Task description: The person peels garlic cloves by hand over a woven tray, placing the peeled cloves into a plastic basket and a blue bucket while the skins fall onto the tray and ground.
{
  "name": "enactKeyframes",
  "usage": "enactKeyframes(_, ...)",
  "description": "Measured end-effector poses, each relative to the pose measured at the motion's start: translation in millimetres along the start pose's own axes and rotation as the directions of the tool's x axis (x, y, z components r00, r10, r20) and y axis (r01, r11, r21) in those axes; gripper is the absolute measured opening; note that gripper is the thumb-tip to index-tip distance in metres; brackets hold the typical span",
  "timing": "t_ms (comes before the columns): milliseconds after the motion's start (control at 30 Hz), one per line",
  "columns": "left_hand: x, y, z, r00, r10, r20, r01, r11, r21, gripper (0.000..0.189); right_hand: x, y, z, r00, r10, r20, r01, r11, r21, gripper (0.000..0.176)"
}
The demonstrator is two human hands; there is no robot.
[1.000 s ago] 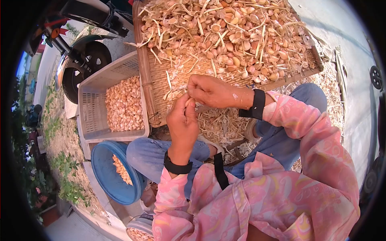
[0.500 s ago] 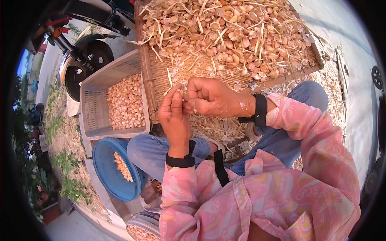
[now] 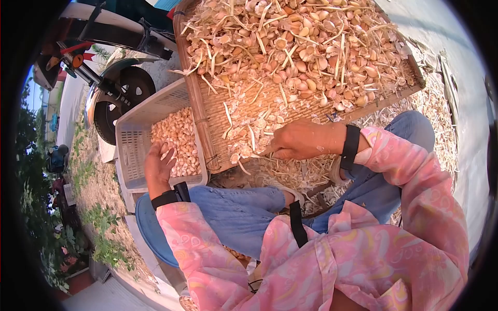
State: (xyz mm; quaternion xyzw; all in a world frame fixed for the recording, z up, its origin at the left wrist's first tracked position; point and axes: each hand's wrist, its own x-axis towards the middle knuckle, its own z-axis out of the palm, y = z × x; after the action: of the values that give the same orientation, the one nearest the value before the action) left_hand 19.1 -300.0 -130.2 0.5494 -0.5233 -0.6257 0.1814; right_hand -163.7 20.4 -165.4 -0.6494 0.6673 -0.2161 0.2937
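Observation:
My left hand point(image 3: 158, 167) is over the near left part of a pale plastic crate point(image 3: 136, 116), its fingers apart. Peeled garlic cloves point(image 3: 179, 137) lie heaped in the crate just beyond the fingertips. At the near edge of a woven tray point(image 3: 213, 111), my right hand point(image 3: 308, 140) is closed, with thumb and fingers pressed together. Whether anything is in that grip is hidden. Close to it on the tray lie loose papery skins point(image 3: 244, 147) and dry stalks. A large pile of garlic cloves point(image 3: 306, 62), mixed with skins and stalks, covers the tray's far part.
A blue bucket point(image 3: 150, 233) stands beside my left knee, partly hidden by my sleeve. Skins and stalks point(image 3: 436, 119) litter the ground right of and under the tray. A parked motorbike point(image 3: 122, 88) is behind the crate. Plants point(image 3: 101, 225) grow along the left.
My hands were together over the tray's near edge. My left hand has moved left to the crate and opened; my right has shifted slightly right, still closed. The view has shifted a little.

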Motion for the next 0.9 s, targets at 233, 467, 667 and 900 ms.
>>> enactKeyframes(233,1,-6,156,0.598,0.647,0.474,-0.792,0.384,0.474,0.032,17,13,-1,0.999,0.001,-0.038,0.001,0.999,0.037,0.024)
enactKeyframes(467,1,-37,208,0.662,0.520,0.539,-0.685,0.129,0.717,0.020,20,18,-4,0.993,-0.014,-0.115,0.021,0.998,0.063,0.023)
enactKeyframes(667,-41,-56,174,0.515,0.664,0.542,-0.786,0.114,0.608,0.016,23,33,-2,0.976,0.157,-0.148,-0.153,0.988,0.037,0.018)
enactKeyframes(900,-155,-22,42,0.807,0.546,0.226,-0.588,0.705,0.397,0.011,25,44,-5,0.914,0.152,-0.376,-0.136,0.988,0.070,0.015)
